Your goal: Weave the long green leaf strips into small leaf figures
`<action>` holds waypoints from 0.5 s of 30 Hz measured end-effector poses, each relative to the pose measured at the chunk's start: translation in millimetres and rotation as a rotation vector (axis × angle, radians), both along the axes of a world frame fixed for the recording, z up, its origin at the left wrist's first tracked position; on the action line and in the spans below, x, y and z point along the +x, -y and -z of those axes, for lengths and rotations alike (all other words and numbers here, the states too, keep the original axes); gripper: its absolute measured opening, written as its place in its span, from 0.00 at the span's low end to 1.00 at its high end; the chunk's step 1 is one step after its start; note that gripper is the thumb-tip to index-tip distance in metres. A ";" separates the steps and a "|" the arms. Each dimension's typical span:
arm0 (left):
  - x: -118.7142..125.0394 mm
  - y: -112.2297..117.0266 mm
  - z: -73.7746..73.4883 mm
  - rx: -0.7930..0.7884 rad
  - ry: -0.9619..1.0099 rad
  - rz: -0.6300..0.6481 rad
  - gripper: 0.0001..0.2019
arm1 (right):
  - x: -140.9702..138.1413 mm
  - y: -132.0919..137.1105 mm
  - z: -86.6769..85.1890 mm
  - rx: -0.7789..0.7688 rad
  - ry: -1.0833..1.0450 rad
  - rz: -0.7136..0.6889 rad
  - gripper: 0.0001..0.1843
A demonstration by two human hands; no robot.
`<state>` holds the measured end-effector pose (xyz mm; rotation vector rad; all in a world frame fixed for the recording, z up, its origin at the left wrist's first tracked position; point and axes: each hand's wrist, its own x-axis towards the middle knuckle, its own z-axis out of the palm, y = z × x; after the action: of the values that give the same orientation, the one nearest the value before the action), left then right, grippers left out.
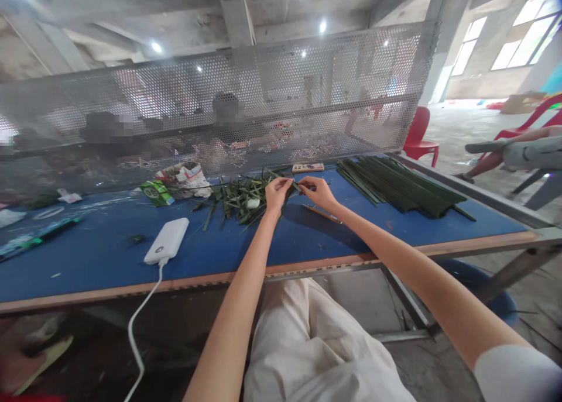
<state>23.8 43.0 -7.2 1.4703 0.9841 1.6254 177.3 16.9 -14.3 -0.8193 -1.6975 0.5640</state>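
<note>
right now both my hands are pinched narrow, fingertips close together, holding a small piece of green leaf (295,186) between them above the worktop (211,258). my left hand (276,195) grips it from one side and my right hand (319,193) from the other, though the fingers cover most of it, so i cannot tell its full shape. just left of my left hand lies a loose heap of leaf scraps (228,198), with a small pale object (253,203) among them that i can't make out. beneath my right hand a slim tool (322,214) lies flat on the blue surface. farther right, long dark leaves (404,188) lie in a broad stack, their ends uneven. past my hands, near the perforated screen (307,98), there is a narrow pale box-like thing (308,168). to the left of the scraps sit a crumpled paper bag (191,179) and, just beside it, a green packet (157,193). nearer to me on that side is a white power bank (168,240), its cable (134,332) hanging over the edge.
</note>
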 end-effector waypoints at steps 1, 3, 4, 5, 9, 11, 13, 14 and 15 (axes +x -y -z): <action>0.3 0.6 -0.2 0.043 -0.051 -0.015 0.08 | 0.8 -0.2 -0.6 0.002 0.009 0.011 0.08; 1.0 1.3 -0.6 0.078 -0.121 -0.006 0.07 | 2.4 -0.4 -2.3 0.004 0.016 0.017 0.08; 1.4 1.3 -0.7 0.066 -0.132 0.019 0.06 | 3.2 -0.5 -3.3 0.002 0.009 0.012 0.09; 1.9 1.1 -0.7 0.040 -0.126 0.055 0.05 | 3.9 -0.6 -4.3 -0.002 -0.007 0.004 0.10; 3.7 0.3 -1.0 -0.097 -0.053 0.238 0.08 | 7.0 -2.1 -8.7 -0.019 -0.076 -0.031 0.14; 4.2 1.7 -2.0 -0.153 -0.021 0.319 0.11 | 9.1 -3.7 -10.0 -0.024 -0.085 -0.027 0.17; 4.5 4.9 -4.0 -0.212 0.011 0.404 0.12 | 11.5 -6.1 -10.1 -0.037 -0.093 -0.011 0.19; 4.6 7.2 -5.2 -0.238 0.027 0.443 0.12 | 12.6 -7.5 -9.7 -0.050 -0.099 -0.001 0.20; 4.6 9.7 -6.6 -0.260 0.041 0.474 0.13 | 13.6 -8.9 -8.9 -0.066 -0.103 0.010 0.22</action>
<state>28.4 33.3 -0.6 1.3583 0.7207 1.1368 190.9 25.8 -5.3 -0.8318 -1.5865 0.6478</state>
